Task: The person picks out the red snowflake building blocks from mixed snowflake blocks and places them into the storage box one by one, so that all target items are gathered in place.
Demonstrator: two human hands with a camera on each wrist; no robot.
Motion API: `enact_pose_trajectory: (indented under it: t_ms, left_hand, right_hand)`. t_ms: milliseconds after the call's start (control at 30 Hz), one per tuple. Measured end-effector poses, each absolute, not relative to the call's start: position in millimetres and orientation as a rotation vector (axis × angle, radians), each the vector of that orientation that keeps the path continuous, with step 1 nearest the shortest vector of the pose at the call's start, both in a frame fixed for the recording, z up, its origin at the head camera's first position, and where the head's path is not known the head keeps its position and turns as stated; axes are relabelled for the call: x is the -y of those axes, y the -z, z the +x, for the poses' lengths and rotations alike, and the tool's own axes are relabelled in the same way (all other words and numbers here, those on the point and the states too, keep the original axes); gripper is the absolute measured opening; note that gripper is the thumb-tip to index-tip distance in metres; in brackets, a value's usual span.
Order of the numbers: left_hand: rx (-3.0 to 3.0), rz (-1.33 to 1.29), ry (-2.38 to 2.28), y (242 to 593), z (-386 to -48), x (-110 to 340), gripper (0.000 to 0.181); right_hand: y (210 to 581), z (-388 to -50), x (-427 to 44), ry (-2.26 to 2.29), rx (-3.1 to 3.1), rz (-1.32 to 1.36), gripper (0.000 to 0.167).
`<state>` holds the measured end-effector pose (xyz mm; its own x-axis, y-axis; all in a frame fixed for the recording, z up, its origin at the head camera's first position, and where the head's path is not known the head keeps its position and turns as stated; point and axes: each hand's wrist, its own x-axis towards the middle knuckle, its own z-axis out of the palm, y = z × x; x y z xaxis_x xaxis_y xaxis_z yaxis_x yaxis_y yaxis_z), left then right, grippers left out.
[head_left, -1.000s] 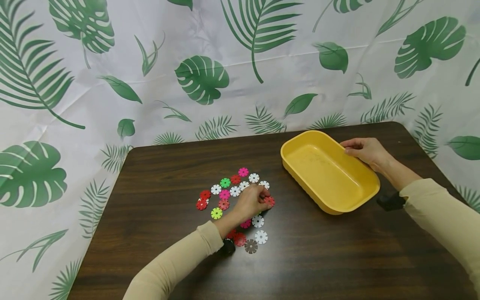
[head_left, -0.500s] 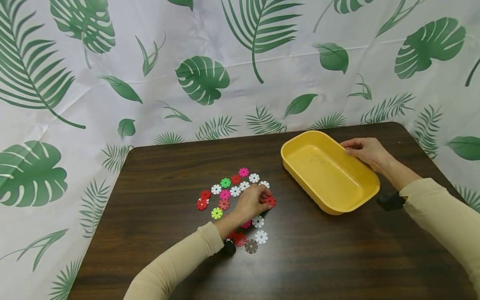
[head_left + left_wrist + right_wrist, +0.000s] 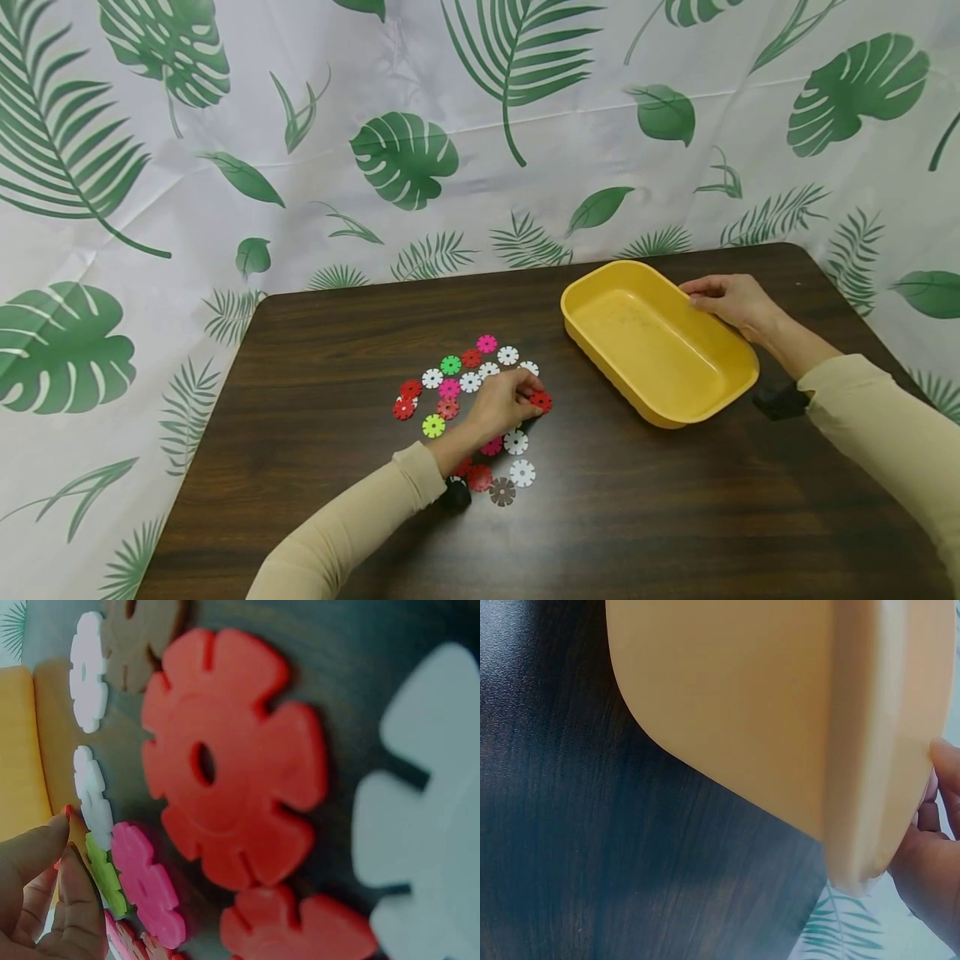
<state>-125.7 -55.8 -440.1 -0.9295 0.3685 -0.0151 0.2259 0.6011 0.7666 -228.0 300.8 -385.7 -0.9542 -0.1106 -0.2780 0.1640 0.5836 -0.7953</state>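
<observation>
My left hand (image 3: 501,406) pinches a red notched plastic disc (image 3: 542,402) between thumb and fingers, just right of a scatter of similar discs. In the left wrist view only the thin edge of that disc shows at the fingertips. With thumb and fingers, my right hand (image 3: 738,305) holds the far right rim of a yellow plastic tub (image 3: 652,350), which has nothing inside. The right wrist view shows the tub's outer wall (image 3: 727,697) close up, with the thumb on its rim. Several loose discs lie partly hidden under my left hand and forearm.
Around my left hand lie white discs (image 3: 522,473), a green disc (image 3: 451,365), a yellow-green disc (image 3: 433,426), a brown disc (image 3: 502,492), and several red and pink ones. The dark wooden table (image 3: 322,358) meets a leaf-print cloth (image 3: 465,200) behind.
The red disc in my left fingers has tilted slightly and looks a deeper red. Both hands and the tub stay in practically the same place.
</observation>
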Motion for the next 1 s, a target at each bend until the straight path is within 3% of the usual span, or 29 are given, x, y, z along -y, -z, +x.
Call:
enact_pose_trajectory:
  t_ms: [767, 1000]
  left_hand:
    - [-2.414, 0.208, -1.513, 438.1, -126.9, 53.4, 0.022]
    - [-2.349, 0.08, -1.67, 422.5, -138.7, 46.8, 0.024]
  right_hand:
    - [385.7, -226.6, -298.5, 1.296, -2.52, 0.041, 0.042]
    - [383.8, -225.5, -297.7, 1.289, -2.541, 0.036, 0.041]
